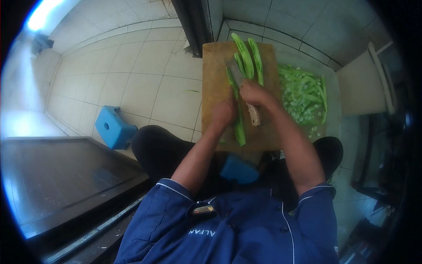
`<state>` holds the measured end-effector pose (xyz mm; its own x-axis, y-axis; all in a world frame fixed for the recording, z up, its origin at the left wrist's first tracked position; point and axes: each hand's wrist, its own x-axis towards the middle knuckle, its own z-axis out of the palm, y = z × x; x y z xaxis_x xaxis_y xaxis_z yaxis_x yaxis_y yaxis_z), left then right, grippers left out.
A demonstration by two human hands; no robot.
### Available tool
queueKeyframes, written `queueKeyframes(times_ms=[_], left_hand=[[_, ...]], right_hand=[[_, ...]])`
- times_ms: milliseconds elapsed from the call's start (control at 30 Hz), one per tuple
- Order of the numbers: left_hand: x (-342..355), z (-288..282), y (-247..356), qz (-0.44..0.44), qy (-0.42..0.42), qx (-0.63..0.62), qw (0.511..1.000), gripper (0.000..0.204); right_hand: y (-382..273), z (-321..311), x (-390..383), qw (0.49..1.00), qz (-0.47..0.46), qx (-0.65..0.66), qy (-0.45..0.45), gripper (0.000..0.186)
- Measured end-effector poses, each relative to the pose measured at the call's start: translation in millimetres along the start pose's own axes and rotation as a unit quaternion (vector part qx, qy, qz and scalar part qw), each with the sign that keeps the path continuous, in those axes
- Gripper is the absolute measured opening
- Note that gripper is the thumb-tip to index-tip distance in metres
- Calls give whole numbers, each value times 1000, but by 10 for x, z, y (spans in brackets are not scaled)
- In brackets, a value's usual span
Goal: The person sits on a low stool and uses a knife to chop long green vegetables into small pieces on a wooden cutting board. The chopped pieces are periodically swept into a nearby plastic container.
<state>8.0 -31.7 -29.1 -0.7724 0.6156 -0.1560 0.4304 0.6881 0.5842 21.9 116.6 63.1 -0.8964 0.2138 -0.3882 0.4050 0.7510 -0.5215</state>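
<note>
Green vegetable strip (pixel 240 132), long and narrow, runs from 6 toward 11 o'clock along the middle of our wooden chopping board (pixel 211 66), with our left hand (pixel 225 111) closed over it, its fingertips partly hidden. Our right hand (pixel 255 93) grips the knife (pixel 236 72), blade pointing to 11 o'clock and lying close along that strip. The chief danger, we judge, is a cut: our left fingers sit just beside the blade, and moist flesh could slide under pressure or let the edge skid toward them. A crooked stroke might also leave uneven pieces. At 12 o'clock, one of the spare strips (pixel 244 55) pokes past the board's far edge, so a nudge from the knife could tip it off. At 3 o'clock, a careless elbow or sweep might scatter our chopped pile (pixel 303 97).
</note>
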Motion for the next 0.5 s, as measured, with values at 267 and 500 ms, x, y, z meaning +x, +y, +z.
queueKeyframes(times_ms=[267, 500], left_hand=[[18, 19, -49, 29, 7, -40, 999, 58], [44, 38, -40, 15, -4, -8, 1000, 70]], right_hand=[[-84, 183, 233, 997, 32, -67, 26, 31], [-98, 122, 22, 998, 53, -36, -10, 31]])
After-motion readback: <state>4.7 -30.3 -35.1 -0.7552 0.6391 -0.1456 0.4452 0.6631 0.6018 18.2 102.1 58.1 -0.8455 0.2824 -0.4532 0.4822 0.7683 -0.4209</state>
